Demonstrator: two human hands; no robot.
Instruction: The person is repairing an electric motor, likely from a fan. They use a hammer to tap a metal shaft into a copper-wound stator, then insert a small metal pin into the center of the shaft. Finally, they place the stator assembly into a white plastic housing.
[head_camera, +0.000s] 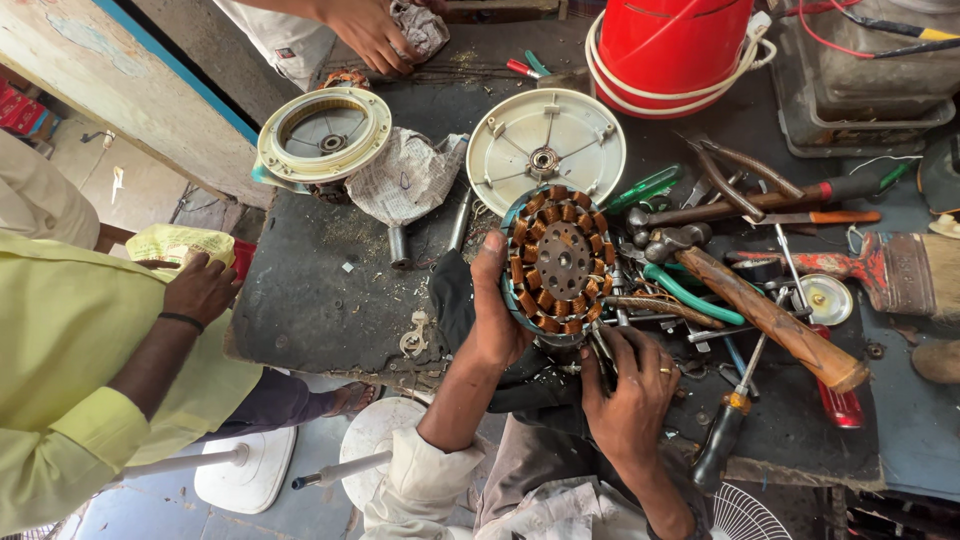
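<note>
A round fan-motor stator (556, 260) with a ring of copper windings stands on edge on the dark workbench (310, 290). My left hand (496, 305) grips its left rim, thumb up along the edge. My right hand (628, 385), a ring on one finger, pinches a small dark metal tool (603, 352) at the stator's lower right edge. A black cloth (452, 295) lies under my left hand.
Two cream motor covers (546, 137) (323, 133) lie at the back beside crumpled newspaper (408, 178). A red bucket (672, 45) stands behind. Hammers, pliers and screwdrivers (760, 310) crowd the right side. A person in a yellow shirt (70, 340) sits at left; another person's hand (372, 35) reaches in at top.
</note>
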